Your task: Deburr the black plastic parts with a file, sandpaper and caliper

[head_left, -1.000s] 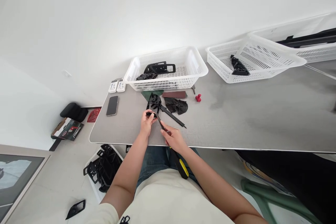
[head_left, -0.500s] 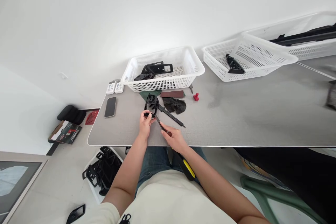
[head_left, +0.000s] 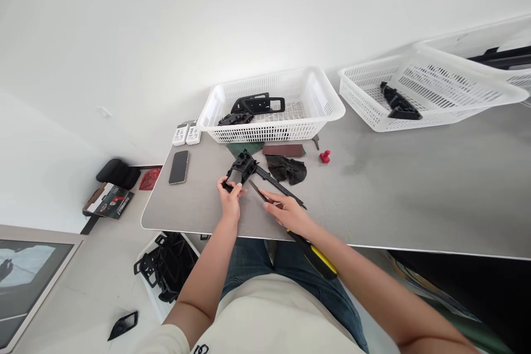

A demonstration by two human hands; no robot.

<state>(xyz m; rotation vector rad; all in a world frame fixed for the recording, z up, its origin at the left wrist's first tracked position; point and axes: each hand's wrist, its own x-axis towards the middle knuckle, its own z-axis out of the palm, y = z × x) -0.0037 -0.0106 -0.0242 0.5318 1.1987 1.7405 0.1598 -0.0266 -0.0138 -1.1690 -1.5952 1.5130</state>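
Note:
My left hand [head_left: 231, 197] is closed on the near end of a black plastic frame part [head_left: 245, 164], which is held tilted just over the table. My right hand [head_left: 290, 213] grips a long, thin file [head_left: 257, 190] with a black and yellow handle [head_left: 317, 259] reaching back past the table edge. The file's tip is close to the frame part but appears apart from it. Black calipers [head_left: 279, 183] lie behind my right hand, next to a crumpled black cloth [head_left: 288, 168]. A brown-red sandpaper strip [head_left: 284, 150] and green sheet [head_left: 243, 148] lie behind.
White baskets [head_left: 265, 135] [head_left: 440, 116] with black parts stand along the wall. A phone [head_left: 178, 167], two white boxes [head_left: 186, 133] and a small red object [head_left: 324, 157] are on the table [head_left: 394, 193]. Below left, a bin holds black parts [head_left: 168, 265]; another part [head_left: 123, 325] lies on the floor.
The file has drawn back from the frame part toward the right. My left hand has turned the part, tilting it. The camera view has shifted slightly.

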